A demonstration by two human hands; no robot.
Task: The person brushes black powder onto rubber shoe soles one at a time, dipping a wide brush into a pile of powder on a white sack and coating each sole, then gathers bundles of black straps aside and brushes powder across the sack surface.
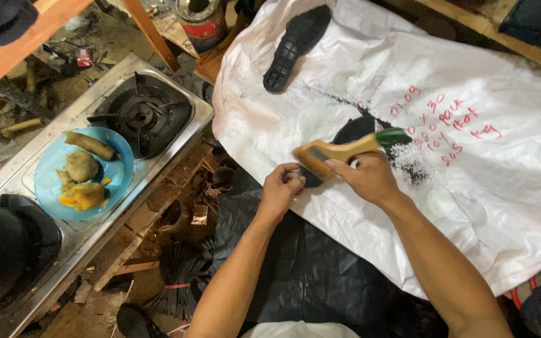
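My right hand grips a wooden-handled brush with a green end, its bristles pointing left over the near end of a black shoe sole. My left hand pinches the near end of that sole, just under the bristles. The sole lies on a big white woven sack with red handwriting; black dust is scattered beside it. A second black shoe sole lies tread-up farther back on the sack.
A steel gas stove stands at the left, with a blue plate of cooked food on it. A black helmet-like object sits at the near left. A tin can stands at the back. Black plastic sheet covers my lap.
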